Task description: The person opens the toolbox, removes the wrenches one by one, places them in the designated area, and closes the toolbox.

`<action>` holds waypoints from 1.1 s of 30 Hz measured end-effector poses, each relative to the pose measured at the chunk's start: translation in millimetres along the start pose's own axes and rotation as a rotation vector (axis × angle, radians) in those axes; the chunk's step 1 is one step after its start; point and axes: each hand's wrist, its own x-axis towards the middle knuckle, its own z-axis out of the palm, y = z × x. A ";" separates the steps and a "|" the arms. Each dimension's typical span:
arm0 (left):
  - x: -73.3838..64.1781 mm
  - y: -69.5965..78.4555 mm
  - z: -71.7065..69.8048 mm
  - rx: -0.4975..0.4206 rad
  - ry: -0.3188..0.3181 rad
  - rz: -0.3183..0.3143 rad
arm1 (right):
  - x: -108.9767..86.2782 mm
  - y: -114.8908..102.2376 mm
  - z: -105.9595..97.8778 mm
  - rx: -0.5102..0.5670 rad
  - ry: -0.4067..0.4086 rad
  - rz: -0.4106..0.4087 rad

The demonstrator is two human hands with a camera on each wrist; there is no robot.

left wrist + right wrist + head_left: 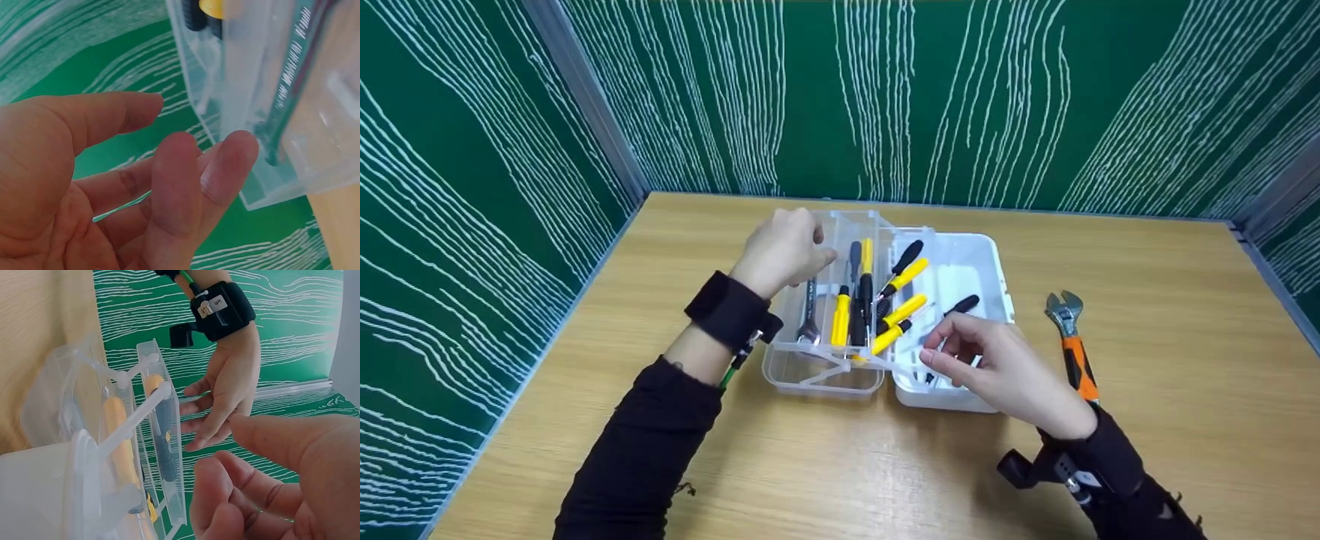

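Observation:
A toolbox with a white bin [949, 400] and fold-out clear trays [829, 348] stands opened on the table. My left hand [784, 251] hovers at the left edge of the trays, fingers loosely bent and holding nothing. Beneath it a steel wrench [808, 315] lies in a tray; its lettered shank [289, 84] shows in the left wrist view. Several yellow-and-black screwdrivers [841, 319] fill the trays. Over the white bin's near part is my right hand [997, 364], its fingers loosely curled with nothing between them. A black-handled tool [964, 304] lies in the bin, partly hidden.
To the right of the toolbox an adjustable wrench [1072, 337] with an orange-and-black handle lies on the wooden table [1185, 360]; my right wrist partly covers its handle end. Green panels [960, 112] with white wavy lines border the table at the back and sides.

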 end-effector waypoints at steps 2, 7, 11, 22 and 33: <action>3.4 -2.1 0.4 0.009 0.003 -0.007 | -0.2 -0.1 1.1 0.007 0.001 -0.005; 9.9 -6.3 2.8 0.017 0.020 -0.023 | 0.3 0.4 3.2 0.018 0.000 -0.021; 13.8 -7.1 6.3 0.021 0.020 -0.032 | 0.3 0.0 4.3 0.015 -0.002 -0.024; 23.1 -6.2 14.3 0.047 0.032 -0.052 | -1.0 -2.5 7.3 0.030 -0.041 -0.019; 33.7 0.3 15.9 0.175 -0.015 -0.074 | 0.5 1.5 11.2 0.036 -0.043 -0.033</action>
